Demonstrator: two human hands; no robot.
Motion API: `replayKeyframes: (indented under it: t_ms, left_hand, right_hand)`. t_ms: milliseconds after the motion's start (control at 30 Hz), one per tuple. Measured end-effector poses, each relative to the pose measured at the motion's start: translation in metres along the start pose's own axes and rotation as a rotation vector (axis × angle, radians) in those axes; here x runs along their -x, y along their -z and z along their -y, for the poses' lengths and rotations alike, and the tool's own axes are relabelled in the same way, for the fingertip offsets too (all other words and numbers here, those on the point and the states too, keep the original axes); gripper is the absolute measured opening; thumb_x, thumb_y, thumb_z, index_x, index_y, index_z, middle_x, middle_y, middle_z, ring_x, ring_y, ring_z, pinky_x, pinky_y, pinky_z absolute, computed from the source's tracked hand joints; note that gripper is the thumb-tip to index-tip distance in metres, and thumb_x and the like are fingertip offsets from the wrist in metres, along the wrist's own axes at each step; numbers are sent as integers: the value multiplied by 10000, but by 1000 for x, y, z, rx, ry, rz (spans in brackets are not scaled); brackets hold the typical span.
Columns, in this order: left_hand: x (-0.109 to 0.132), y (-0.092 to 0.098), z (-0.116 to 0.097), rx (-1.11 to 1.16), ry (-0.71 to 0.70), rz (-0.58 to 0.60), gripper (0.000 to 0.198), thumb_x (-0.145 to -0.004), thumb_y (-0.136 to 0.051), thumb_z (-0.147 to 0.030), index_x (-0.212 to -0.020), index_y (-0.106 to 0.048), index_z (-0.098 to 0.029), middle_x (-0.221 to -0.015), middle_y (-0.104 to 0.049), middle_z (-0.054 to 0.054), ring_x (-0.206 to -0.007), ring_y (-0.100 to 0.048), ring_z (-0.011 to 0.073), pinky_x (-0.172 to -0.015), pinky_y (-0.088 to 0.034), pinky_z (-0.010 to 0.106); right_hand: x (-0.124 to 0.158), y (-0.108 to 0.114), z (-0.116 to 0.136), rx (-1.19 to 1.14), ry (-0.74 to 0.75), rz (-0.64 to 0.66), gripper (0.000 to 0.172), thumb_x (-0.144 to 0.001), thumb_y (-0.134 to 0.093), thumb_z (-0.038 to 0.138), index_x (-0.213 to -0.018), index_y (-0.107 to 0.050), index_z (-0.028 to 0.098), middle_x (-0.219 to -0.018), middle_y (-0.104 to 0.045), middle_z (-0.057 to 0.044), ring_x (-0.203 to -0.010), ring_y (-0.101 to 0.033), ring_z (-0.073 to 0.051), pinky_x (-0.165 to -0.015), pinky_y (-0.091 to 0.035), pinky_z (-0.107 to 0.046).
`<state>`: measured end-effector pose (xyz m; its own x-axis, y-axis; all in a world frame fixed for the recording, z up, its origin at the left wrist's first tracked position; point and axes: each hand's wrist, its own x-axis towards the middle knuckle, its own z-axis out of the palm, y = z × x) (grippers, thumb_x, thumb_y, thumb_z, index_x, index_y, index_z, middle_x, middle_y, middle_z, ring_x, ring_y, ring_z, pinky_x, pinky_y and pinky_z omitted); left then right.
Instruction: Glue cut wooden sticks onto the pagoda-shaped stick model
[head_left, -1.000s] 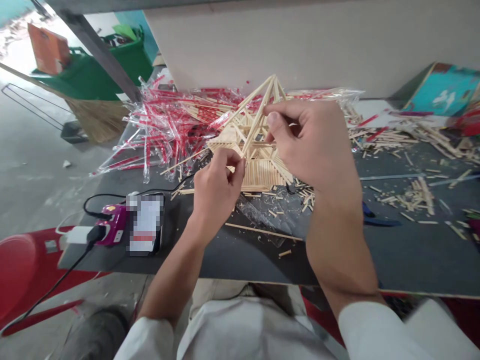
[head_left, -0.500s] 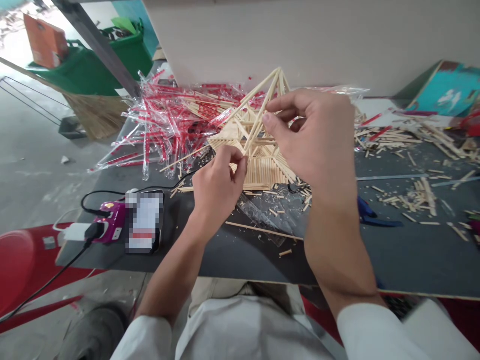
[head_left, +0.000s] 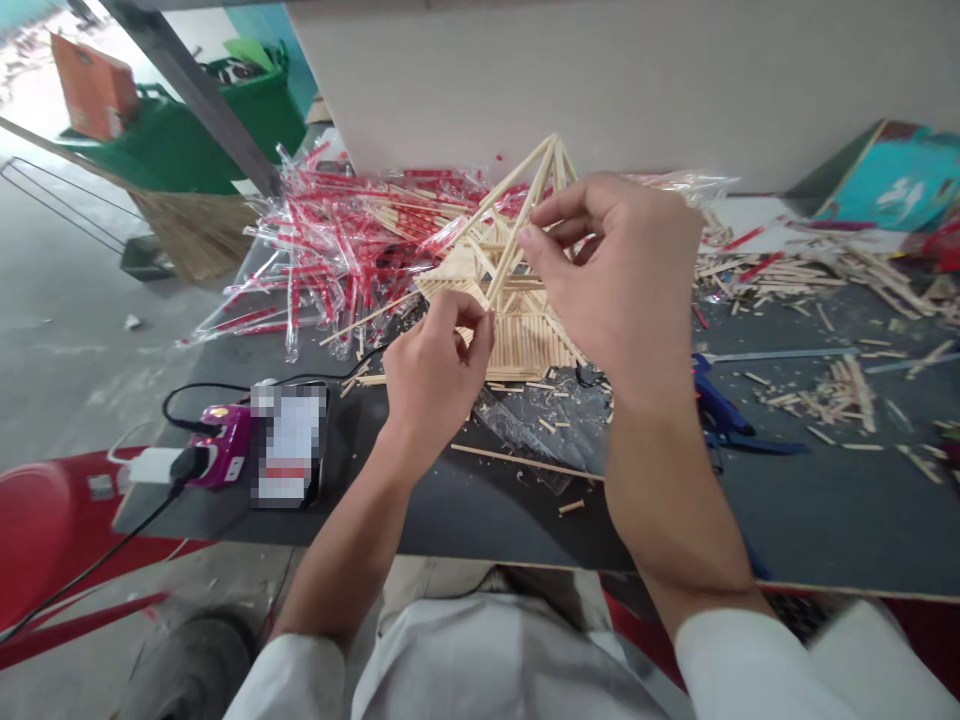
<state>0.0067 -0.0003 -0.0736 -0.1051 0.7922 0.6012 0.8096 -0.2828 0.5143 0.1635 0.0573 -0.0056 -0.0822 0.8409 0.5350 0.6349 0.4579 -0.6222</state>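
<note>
A house-like model of pale wooden sticks [head_left: 534, 345] stands on the dark table, with a pointed frame of sticks rising at its top. My right hand [head_left: 626, 275] pinches a slanting wooden stick [head_left: 513, 250] on the near side of that frame, partway up. At the stick's lower end, my left hand [head_left: 435, 370] is closed in a pinch, thumb and forefinger together. Its fingers hide the very tip there. Behind my right hand, part of the model is out of sight.
Red-printed clear wrappers [head_left: 330, 240] heap at the back left. A phone [head_left: 296, 440] and a purple power adapter [head_left: 227, 447] lie at left. To the right are a blue glue gun [head_left: 721, 405] and cut stick pieces [head_left: 844, 395]. A loose stick [head_left: 525, 461] lies in front.
My right hand has shifted slightly left and down along the slanting stick, showing more of the glue gun. The left hand has hardly moved.
</note>
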Motion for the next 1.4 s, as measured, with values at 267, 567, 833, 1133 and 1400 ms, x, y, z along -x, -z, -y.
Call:
replayKeyframes:
  t_ms: [267,567,833,1133,1400]
  left_hand:
    - [-2,0,2,-18,-10,-6,61,-940,-662,-220,-938,-602,-230,-794,-735,-34,-612,-656,94,-602,-406,246]
    - [3,-5,-14,83,16,-4,101,-929,-691,-215,-921,-590,-223,-774,-730,-41,-579,-622,80,-592,-394,233]
    - [8,-32,-51,450,230,137,150,-967,-676,-250,-953,-527,-237,-764,-721,-38,-538,-588,81,-568,-436,237]
    - [10,-49,-53,498,278,125,154,-967,-685,-303,-949,-548,-234,-794,-734,-23,-615,-645,91,-577,-453,241]
    - [8,-56,-54,539,283,136,146,-967,-679,-320,-963,-563,-232,-805,-732,-13,-656,-685,102,-616,-495,251]
  right_hand:
    - [0,-3,0,15,-10,-10,42,-907,-713,256,-866,-711,247,-823,-785,-6,-762,-731,-193,-810,-557,-355]
    - [-1,16,7,-75,-17,87,86,-951,-672,277,-878,-709,251,-854,-779,-22,-734,-723,-184,-736,-564,-338]
    - [-7,40,-14,-60,-32,81,102,-909,-719,396,-931,-753,302,-973,-797,-40,-795,-723,-225,-689,-560,-368]
    - [4,63,-29,-34,-47,137,152,-932,-688,401,-941,-744,260,-966,-777,-39,-687,-638,-159,-707,-535,-335]
    - [13,68,-37,46,-92,326,119,-889,-713,317,-859,-769,217,-850,-777,-43,-722,-649,-179,-724,-519,-347]
